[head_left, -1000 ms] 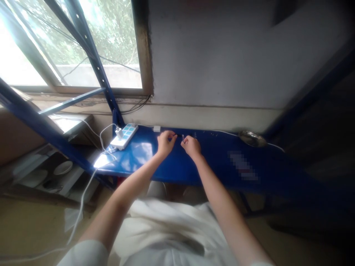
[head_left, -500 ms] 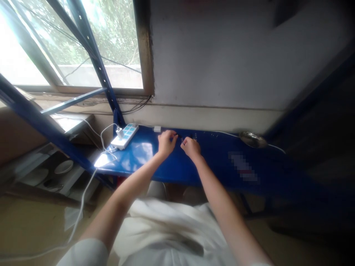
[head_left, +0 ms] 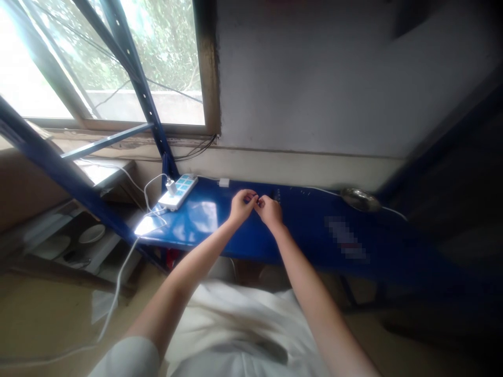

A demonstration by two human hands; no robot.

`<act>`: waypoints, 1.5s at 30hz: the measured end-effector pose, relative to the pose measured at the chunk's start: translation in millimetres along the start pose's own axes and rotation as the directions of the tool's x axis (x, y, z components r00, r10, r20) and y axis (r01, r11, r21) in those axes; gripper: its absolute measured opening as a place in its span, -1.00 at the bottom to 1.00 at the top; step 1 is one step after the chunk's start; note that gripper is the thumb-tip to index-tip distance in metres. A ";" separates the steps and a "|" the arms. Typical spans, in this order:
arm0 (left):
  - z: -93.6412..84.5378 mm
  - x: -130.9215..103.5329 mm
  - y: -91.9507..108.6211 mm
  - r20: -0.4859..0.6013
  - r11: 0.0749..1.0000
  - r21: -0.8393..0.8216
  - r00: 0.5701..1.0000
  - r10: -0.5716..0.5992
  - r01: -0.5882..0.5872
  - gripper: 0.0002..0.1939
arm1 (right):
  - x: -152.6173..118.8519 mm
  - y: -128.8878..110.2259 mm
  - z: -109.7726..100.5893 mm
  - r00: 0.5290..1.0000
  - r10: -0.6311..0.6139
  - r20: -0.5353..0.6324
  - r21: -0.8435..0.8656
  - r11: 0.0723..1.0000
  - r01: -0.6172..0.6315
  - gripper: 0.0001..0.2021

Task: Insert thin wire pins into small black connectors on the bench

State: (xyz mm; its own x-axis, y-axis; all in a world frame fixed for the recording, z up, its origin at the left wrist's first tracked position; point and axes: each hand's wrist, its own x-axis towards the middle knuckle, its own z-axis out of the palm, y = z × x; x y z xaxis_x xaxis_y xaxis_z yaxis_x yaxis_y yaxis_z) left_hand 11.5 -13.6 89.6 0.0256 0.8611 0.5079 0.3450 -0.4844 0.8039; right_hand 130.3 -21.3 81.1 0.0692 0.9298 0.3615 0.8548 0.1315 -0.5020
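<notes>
My left hand [head_left: 240, 205] and my right hand [head_left: 270, 210] meet at the fingertips above the blue table [head_left: 243, 238]. Both are closed in a pinch, thumbs against fingers. A small dark piece shows faintly between them; its kind is too small and too covered to make out. Just beyond my right hand, several tiny pale pieces [head_left: 279, 195] lie in a column on the blue surface. A white plug adapter [head_left: 223, 182] rests at the table's back edge, beyond my left hand.
A white power strip [head_left: 178, 192] with a plugged-in charger [head_left: 171, 187] lies at the left end, its cable hanging over the edge. At the back right sits a shiny metal dish [head_left: 359, 199] by a white cable. A blue rack post [head_left: 151, 112] rises at the left.
My hands have come together: the left shifted slightly right, and the fingertips now touch. The dark piece seen in the gap between them is now mostly covered.
</notes>
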 end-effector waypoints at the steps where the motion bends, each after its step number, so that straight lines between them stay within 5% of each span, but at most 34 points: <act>1: 0.4 0.9 1.0 0.001 0.999 -0.033 1.000 -0.021 0.021 -0.90 | -0.8 0.1 1.1 1.000 -0.012 -0.013 0.024 1.000 0.013 -0.81; 10: -1.6 1.0 -9.2 0.035 0.999 0.028 0.999 -0.038 0.037 -0.89 | -3.0 6.5 12.4 0.996 -0.054 -0.069 0.105 0.993 0.061 -0.76; 18: -5.3 4.4 -25.2 0.172 0.973 0.123 0.962 -0.214 0.195 -0.77 | -3.0 11.2 21.0 0.992 -0.113 -0.053 0.092 0.989 0.117 -0.79; 33: -13.6 31.0 -99.1 -0.127 0.702 0.582 0.898 -0.421 0.411 -0.79 | -13.1 23.9 30.2 0.980 -0.139 -0.139 0.230 0.958 0.169 -0.74; 45: -25.9 30.2 -116.7 -0.117 0.582 0.728 0.902 -0.414 0.362 -0.78 | -12.8 26.3 25.2 0.982 -0.120 -0.147 0.273 0.949 0.157 -0.75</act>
State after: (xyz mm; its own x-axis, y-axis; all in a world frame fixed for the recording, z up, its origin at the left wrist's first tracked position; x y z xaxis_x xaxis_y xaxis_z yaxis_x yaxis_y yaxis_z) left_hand -52.3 65.0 19.2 -0.2298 0.9598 0.1613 0.8935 0.1423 0.4260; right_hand 138.9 -21.0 43.5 0.0412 0.8467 0.5305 0.6820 0.3642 -0.6342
